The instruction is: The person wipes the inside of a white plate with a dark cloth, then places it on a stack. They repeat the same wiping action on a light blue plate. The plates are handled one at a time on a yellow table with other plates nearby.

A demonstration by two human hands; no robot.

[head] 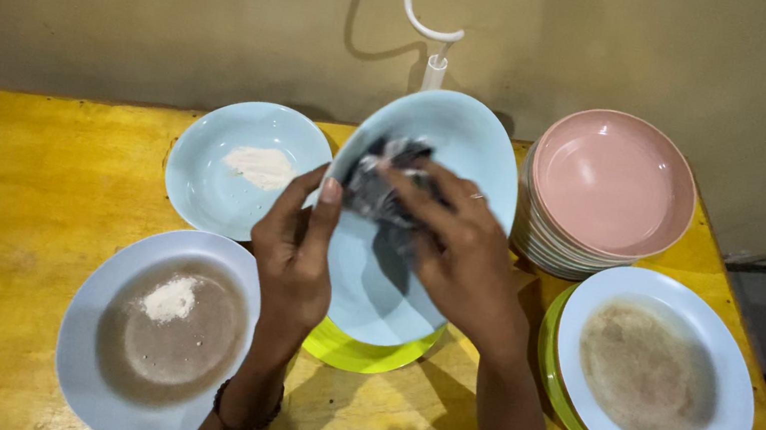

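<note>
Left hand grips tilted light-blue plate by its rim | right hand presses dark crumpled cloth into plate's bowl | lime-green plate directly beneath | powder-smeared blue plate left of the grip

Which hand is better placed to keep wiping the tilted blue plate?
Right. The right hand already presses the dark cloth into the light blue plate, while the left hand grips its rim, holding it tilted.
</note>
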